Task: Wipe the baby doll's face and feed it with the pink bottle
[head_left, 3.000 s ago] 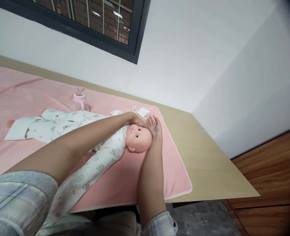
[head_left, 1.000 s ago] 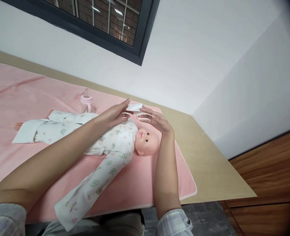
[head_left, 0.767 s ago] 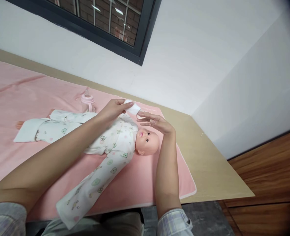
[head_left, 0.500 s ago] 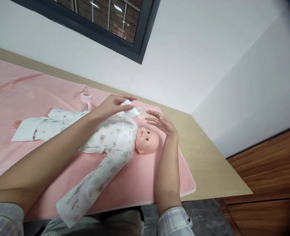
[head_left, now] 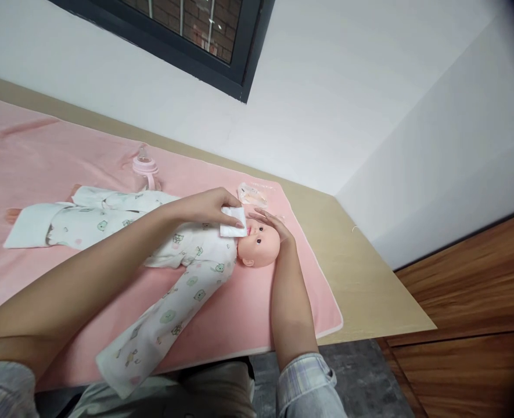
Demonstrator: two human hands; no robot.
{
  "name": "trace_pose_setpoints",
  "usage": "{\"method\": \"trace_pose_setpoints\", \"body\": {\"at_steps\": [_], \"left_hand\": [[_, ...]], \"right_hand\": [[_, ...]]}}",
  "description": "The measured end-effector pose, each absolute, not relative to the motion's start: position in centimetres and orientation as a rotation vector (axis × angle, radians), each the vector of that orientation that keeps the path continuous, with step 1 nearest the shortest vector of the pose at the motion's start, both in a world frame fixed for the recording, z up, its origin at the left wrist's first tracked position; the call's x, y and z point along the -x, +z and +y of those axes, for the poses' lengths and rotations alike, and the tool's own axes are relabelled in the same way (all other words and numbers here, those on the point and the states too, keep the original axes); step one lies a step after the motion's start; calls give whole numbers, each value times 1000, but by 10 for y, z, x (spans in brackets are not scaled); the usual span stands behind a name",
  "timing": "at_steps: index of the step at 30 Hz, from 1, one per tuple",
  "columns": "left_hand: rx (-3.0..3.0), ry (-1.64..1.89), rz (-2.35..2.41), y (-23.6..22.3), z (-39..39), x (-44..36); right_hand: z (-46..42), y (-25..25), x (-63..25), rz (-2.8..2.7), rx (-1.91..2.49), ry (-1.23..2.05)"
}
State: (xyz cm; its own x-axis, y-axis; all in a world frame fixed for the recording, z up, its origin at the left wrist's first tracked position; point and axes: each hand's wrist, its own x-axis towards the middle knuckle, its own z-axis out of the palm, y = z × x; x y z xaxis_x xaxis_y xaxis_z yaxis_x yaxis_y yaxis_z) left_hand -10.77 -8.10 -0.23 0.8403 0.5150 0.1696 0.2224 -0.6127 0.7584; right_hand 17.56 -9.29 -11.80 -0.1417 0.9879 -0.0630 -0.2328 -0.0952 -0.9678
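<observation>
A baby doll (head_left: 259,247) in printed white clothes (head_left: 196,244) lies on its back on a pink blanket (head_left: 222,316), its head toward the right. My left hand (head_left: 215,208) pinches a folded white tissue (head_left: 232,223) and holds it at the doll's mouth and chin. The tissue covers part of the lower face. My right hand (head_left: 276,223) curves around the far side and top of the doll's head, fingers stretched out; some of them are hidden behind the head.
A pink-topped baby bottle (head_left: 146,173) stands beyond the doll's legs. Near the blanket's far edge lies a clear plastic packet (head_left: 252,195). The wooden table (head_left: 361,290) meets the white wall, with a window (head_left: 239,64) above. Wooden panels (head_left: 470,290) are at right.
My left hand has brought the tissue down and nearer, onto the doll's mouth area. My right hand has lowered from above the doll to its head. The view has shifted slightly.
</observation>
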Motion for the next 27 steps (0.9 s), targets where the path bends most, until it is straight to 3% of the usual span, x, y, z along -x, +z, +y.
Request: {"method": "trace_pose_setpoints", "body": {"at_steps": [27], "left_hand": [[-2439,503,711,-14,-98,88]], "right_hand": [[-94,-124,-172,-989,1099,1423]]}}
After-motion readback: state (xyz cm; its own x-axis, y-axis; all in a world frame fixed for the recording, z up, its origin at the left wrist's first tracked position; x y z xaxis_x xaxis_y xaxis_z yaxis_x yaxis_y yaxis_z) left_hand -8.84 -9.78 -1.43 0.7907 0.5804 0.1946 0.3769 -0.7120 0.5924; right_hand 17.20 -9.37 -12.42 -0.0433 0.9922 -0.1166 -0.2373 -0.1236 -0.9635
